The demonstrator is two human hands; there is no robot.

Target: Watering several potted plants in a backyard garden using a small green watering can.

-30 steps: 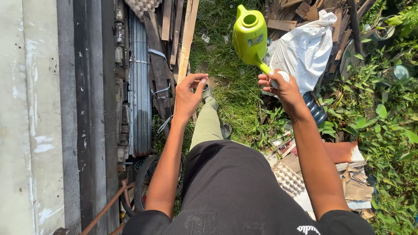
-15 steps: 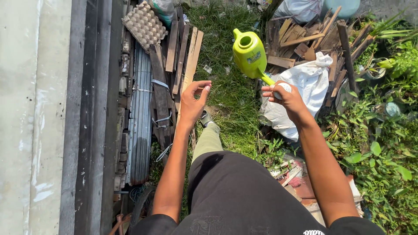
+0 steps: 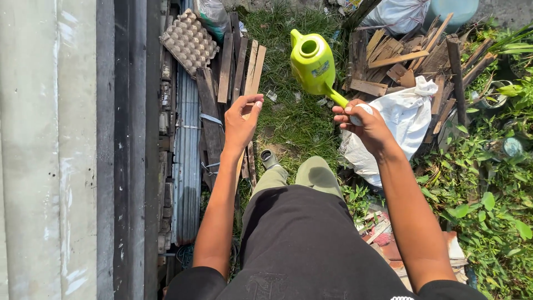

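My right hand (image 3: 363, 125) grips the white end of the spout of a lime-green watering can (image 3: 312, 62), which hangs out in front of me over the grass. My left hand (image 3: 241, 123) is raised to the left of the can, empty, with its fingers loosely curled and apart. It does not touch the can. Below the hands I see my black shirt, my olive trouser legs and one shoe (image 3: 268, 158) on the grass.
A grey wall (image 3: 50, 155) runs down the left, with corrugated sheets, planks (image 3: 240, 66) and an egg tray (image 3: 187, 40) beside it. A white sack (image 3: 405, 119) and scrap wood (image 3: 400, 50) lie to the right, with green plants (image 3: 488, 200) beyond.
The view has shifted forward along the grass strip as I step; my other leg has come forward. Both hands keep their pose, the can still held by its spout.
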